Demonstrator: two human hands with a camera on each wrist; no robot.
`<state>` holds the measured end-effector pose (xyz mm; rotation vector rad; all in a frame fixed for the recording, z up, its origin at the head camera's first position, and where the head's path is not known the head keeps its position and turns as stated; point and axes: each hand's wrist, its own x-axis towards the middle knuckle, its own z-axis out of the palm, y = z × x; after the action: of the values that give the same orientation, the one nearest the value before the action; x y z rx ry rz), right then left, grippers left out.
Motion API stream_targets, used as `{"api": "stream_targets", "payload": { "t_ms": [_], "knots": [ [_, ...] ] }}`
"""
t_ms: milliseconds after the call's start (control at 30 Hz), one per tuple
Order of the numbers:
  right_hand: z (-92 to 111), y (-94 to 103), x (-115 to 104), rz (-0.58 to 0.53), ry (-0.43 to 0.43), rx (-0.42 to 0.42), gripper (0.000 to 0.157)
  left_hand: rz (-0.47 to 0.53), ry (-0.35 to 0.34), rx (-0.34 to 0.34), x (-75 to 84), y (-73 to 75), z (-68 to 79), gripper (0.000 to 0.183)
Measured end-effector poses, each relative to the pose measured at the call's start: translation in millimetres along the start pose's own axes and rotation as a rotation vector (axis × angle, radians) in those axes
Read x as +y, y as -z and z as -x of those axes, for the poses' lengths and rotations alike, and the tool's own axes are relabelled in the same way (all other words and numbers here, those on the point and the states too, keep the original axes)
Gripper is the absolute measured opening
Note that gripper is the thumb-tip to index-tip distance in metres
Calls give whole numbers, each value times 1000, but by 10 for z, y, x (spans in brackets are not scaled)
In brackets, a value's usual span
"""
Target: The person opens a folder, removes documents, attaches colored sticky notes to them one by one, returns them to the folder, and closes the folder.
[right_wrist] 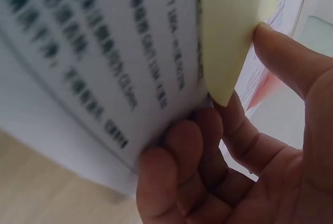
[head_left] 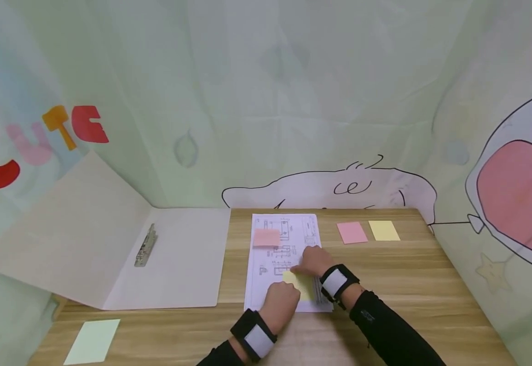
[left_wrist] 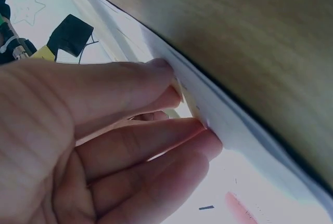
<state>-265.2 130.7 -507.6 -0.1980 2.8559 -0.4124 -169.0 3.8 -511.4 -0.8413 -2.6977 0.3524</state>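
A yellow sticky note lies over the lower right part of a printed technical drawing sheet. My right hand pinches the note near its upper right, the thumb on one edge and the index finger by a corner in the right wrist view. At the note's lower left, my left hand pinches its edge; in the left wrist view, the yellow edge shows between thumb and fingers, close over the paper. A pink sticky note sits on the sheet's upper left.
An open white folder with a metal clip stands left of the sheet, its cover leaning up. Another pink note and a yellow note lie at the back right of the wooden table. A pale green sheet lies front left.
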Motion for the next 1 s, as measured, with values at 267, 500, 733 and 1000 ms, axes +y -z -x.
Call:
{"api": "stream_targets", "payload": {
  "t_ms": [267,500,733,1000],
  "knots": [
    [22,14,71,-48,-16,-11,39,26,7,-42,-27,2,5,21],
    [57,38,214,-94,-26,-14,33,34,5,-41,-28,10,-12,21],
    [77,41,342,-110,-14,-11,32,36,0,-40,-31,5,24,20],
    [103,152,405,-61,-12,-4,32,74,-8,-28,-71,20,74,18]
  ]
}}
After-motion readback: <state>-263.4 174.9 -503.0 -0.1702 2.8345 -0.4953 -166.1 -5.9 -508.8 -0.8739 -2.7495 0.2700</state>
